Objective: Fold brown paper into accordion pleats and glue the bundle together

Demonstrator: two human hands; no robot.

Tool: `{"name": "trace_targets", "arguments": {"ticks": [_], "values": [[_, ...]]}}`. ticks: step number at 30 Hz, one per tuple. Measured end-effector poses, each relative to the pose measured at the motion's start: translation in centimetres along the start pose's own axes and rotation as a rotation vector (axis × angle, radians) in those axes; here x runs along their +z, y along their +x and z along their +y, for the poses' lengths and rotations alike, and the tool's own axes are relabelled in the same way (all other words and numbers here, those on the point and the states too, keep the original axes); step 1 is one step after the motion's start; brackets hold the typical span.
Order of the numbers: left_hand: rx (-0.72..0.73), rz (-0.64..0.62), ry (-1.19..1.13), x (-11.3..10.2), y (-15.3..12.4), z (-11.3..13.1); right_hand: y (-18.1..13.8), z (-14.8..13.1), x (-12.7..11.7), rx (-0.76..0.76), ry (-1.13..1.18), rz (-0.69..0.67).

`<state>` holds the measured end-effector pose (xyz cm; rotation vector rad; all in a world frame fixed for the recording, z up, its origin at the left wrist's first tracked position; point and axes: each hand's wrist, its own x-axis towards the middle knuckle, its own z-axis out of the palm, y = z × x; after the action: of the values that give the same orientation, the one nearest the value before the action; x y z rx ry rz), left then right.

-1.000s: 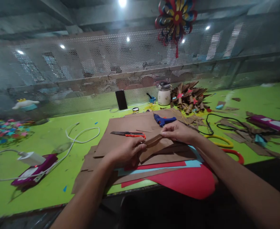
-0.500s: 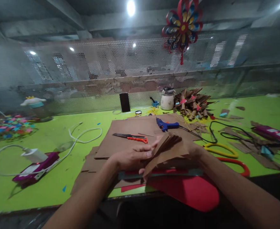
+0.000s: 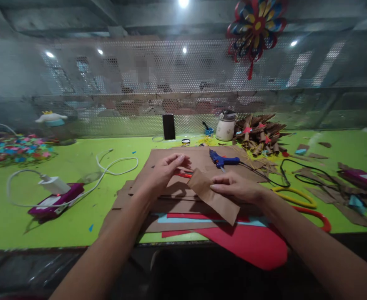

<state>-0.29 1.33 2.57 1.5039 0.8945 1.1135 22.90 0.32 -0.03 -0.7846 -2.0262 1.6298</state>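
My right hand [image 3: 235,186] pinches a strip of brown paper [image 3: 216,200] between thumb and fingers, slanting down to the right above the stacked brown sheets. My left hand [image 3: 167,170] is to the left of the strip, raised over the sheets, its fingers loosely bent and apart with nothing visible in them. Beneath that hand lies a cutting tool with an orange-red handle [image 3: 183,173], mostly covered. Flat brown sheets [image 3: 183,205] are piled under both hands. A blue glue gun [image 3: 224,160] rests on them, just beyond my right hand.
Red paper [image 3: 249,246] overhangs the front edge. Yellow [image 3: 296,198] and orange loop handles [image 3: 321,218] lie right. A heap of brown paper rolls [image 3: 260,135] and a white jug [image 3: 226,127] stand behind. A purple power strip [image 3: 56,203] with white cable sits left.
Both hands have moved apart; the left has moved up and let go of the brown paper. The fanned, folded paper now shows as a strip in the right hand. The view has shifted slightly.
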Motion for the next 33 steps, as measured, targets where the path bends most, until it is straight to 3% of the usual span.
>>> {"name": "trace_targets", "arguments": {"ticks": [2, 6, 10, 18, 23, 33], "values": [[0.036, -0.063, 0.195, 0.3, -0.2, -0.1, 0.1, -0.2, -0.1, 0.035, -0.191, -0.019], [0.103, -0.307, 0.615, 1.7, -0.8, -1.0, 0.6, -0.4, -0.5, 0.008, -0.547, -0.064], [0.134, -0.427, 0.757, 2.4, -1.1, -2.1, 1.3, -0.4, -0.2, -0.033, -0.657, -0.041], [0.175, -0.446, 0.954, 2.2, -1.1, -3.2, 1.3, 1.0, 1.4, -0.085, -0.718, 0.115], [0.209, -0.477, 0.975, 2.4, -1.3, -3.4, 0.7, 1.1, 0.6, -0.151, -0.758, 0.068], [0.170, -0.519, 0.985, 2.0, -1.2, -2.7, 0.2, 1.4, -0.4, -0.142, -0.804, 0.027]]}}
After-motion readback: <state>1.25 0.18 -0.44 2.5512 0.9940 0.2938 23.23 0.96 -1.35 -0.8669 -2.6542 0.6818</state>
